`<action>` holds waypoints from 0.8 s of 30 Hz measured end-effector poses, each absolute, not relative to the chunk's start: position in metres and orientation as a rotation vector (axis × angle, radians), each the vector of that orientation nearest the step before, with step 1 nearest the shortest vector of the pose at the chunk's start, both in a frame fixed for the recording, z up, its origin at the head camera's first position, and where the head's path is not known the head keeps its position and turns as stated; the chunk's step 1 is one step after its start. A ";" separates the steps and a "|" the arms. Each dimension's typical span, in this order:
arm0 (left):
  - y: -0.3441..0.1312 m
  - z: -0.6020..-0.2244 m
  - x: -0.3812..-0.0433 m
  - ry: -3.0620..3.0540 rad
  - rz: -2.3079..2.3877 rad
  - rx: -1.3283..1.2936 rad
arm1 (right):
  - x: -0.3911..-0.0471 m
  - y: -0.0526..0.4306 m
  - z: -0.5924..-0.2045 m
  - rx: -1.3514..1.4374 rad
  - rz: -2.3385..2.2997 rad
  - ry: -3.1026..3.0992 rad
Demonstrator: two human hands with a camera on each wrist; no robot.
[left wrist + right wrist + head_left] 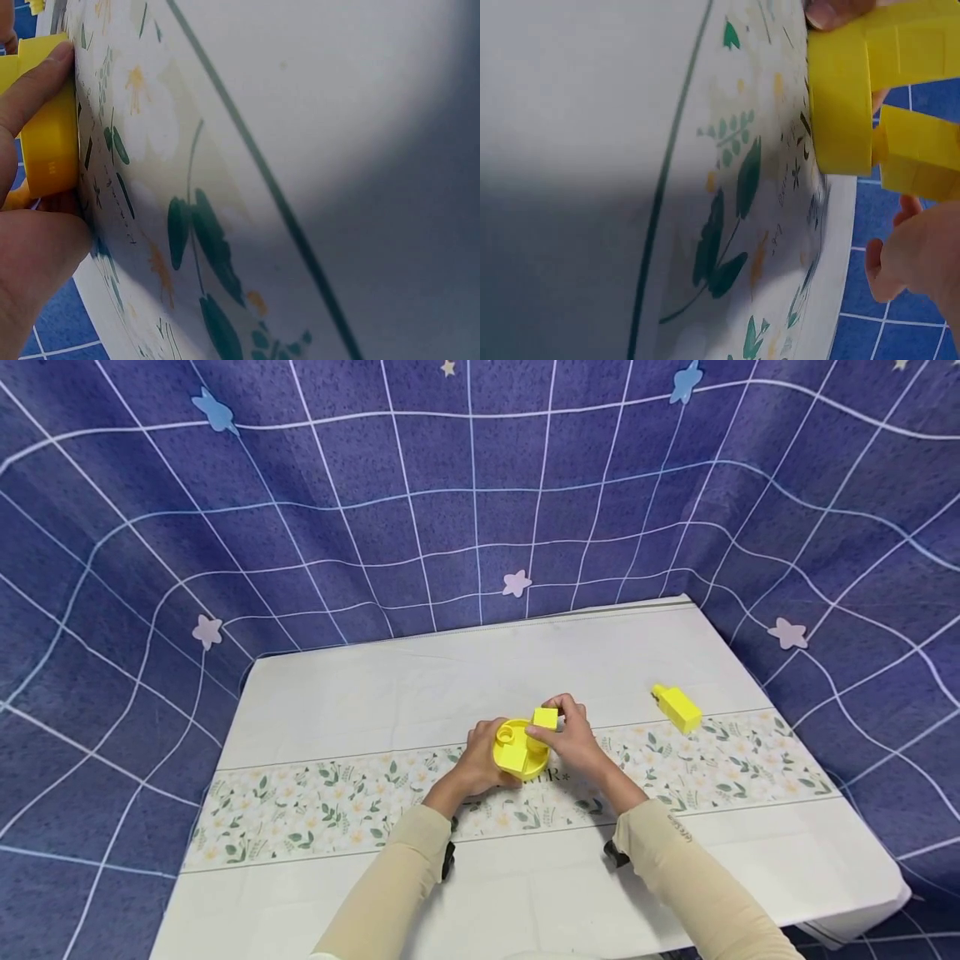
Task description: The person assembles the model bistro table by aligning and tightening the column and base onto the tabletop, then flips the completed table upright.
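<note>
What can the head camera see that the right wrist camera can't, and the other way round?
Only the head view shows the stars and the loose yellow block lying off to the right.

Only the right wrist view shows the thin neck under the held block.

Both show that held block, the round yellow base, the right hand, the left hand, the flowery cloth and the blue curtain.
</note>
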State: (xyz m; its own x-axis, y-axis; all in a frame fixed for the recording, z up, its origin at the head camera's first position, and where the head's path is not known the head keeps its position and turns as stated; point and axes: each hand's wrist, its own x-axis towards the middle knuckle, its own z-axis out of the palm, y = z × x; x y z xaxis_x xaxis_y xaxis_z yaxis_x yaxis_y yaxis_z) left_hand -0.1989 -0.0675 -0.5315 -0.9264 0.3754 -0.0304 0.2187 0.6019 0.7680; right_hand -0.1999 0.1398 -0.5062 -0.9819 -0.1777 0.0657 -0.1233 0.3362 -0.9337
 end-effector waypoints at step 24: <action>-0.067 -0.530 -0.199 2.637 1.234 0.498 | -0.204 0.164 -0.501 -0.445 -1.730 2.281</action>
State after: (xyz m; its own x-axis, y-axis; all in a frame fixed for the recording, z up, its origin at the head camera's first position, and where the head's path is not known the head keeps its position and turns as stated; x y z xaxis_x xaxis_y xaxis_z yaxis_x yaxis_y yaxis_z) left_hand -0.1986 -0.0672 -0.5297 -0.9261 0.3762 -0.0274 0.2201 0.5980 0.7707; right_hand -0.2039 0.1643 -0.5013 -0.9237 -0.3829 -0.0095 -0.0939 0.2506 -0.9635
